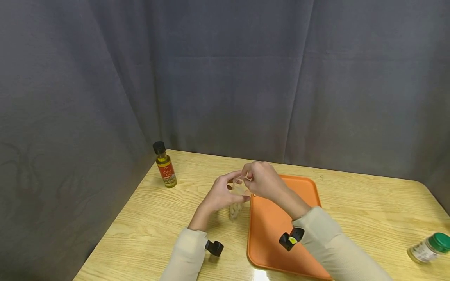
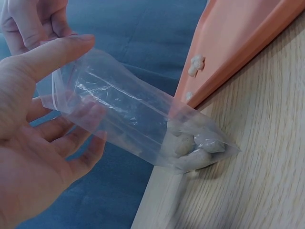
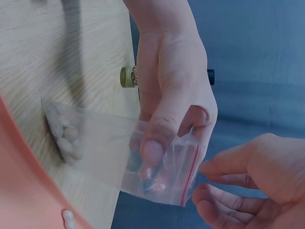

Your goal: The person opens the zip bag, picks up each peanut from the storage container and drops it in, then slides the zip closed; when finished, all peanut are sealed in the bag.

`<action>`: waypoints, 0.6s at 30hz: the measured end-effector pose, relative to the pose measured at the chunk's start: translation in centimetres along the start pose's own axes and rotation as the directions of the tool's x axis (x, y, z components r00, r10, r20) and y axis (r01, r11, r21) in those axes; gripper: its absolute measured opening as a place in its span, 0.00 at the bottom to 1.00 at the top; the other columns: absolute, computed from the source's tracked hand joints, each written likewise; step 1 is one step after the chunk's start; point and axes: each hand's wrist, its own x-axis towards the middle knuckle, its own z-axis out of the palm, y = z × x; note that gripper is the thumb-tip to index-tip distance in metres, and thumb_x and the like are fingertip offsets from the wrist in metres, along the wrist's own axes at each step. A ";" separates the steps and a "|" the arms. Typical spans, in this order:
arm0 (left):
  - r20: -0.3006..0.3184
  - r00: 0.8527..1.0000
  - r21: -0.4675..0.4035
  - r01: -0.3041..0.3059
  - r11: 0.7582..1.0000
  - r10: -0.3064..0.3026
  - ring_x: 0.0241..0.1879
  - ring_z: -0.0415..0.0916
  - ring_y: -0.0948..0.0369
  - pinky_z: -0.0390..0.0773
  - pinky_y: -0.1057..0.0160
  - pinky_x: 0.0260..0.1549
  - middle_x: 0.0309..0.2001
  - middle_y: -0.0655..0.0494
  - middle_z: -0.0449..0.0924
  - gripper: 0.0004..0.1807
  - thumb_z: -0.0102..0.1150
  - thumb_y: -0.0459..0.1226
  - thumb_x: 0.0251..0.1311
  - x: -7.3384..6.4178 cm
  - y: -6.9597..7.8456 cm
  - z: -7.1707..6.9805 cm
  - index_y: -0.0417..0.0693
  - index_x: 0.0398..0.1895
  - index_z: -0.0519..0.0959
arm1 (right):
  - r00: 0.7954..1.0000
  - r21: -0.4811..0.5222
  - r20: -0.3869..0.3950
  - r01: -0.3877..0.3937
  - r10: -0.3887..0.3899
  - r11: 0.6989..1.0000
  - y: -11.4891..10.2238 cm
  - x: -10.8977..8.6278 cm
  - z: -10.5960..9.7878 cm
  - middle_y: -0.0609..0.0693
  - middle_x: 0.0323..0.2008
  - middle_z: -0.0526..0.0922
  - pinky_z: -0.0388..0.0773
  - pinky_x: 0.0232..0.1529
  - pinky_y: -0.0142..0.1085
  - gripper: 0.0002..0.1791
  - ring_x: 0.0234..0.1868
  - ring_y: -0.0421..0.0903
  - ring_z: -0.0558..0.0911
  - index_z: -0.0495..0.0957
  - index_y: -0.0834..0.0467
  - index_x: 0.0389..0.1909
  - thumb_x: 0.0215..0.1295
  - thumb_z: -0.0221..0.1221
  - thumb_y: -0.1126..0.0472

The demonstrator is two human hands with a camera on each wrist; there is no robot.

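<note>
My left hand (image 1: 221, 194) holds a clear zip bag (image 2: 128, 105) upright near its top, thumb on one side and fingers on the other. Pale peanuts (image 2: 193, 145) lie at the bottom of the bag, which is down at the wooden table. At the bag's mouth, beside the red zip strip (image 3: 191, 169), my right hand (image 1: 264, 180) pinches the edge with thumb and fingers. Next to the bag is an orange tray (image 1: 272, 234). A loose peanut (image 3: 68, 219) lies on the tray near its rim.
An olive oil bottle (image 1: 166, 168) with a black cap stands at the table's back left. Far to the right is a small jar (image 1: 427, 249) with a green lid. Grey curtains (image 1: 225, 78) hang behind and left of the table (image 1: 140, 234).
</note>
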 end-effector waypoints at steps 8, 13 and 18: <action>0.014 1.000 -0.003 0.002 1.000 -0.002 0.56 0.75 0.55 0.73 0.51 0.53 0.60 0.50 0.77 0.42 0.76 0.37 0.50 -0.1 0.1 0.0 0.45 0.70 0.69 | 0.998 -0.013 -0.026 -0.058 0.058 0.998 1.8 -0.5 -0.9 0.49 0.22 0.80 0.75 0.23 0.36 0.03 0.18 0.41 0.75 0.83 0.63 0.27 0.54 0.64 0.73; 0.012 1.000 0.007 0.011 1.000 -0.011 0.57 0.74 0.56 0.73 0.52 0.53 0.60 0.53 0.76 0.43 0.76 0.37 0.50 -0.1 0.2 0.1 0.46 0.71 0.68 | 0.988 -0.034 0.015 -0.154 0.155 0.987 4.4 -1.3 -0.8 0.48 0.21 0.79 0.74 0.24 0.38 0.04 0.19 0.42 0.74 0.83 0.63 0.28 0.55 0.62 0.73; 0.005 1.000 0.018 0.008 1.000 -0.008 0.56 0.74 0.57 0.72 0.53 0.53 0.61 0.55 0.76 0.42 0.76 0.37 0.51 -0.1 0.1 0.1 0.46 0.71 0.68 | 0.965 -0.046 0.087 -0.245 0.248 0.969 7.4 -2.2 0.5 0.47 0.20 0.75 0.73 0.27 0.39 0.03 0.20 0.43 0.71 0.82 0.64 0.30 0.57 0.61 0.73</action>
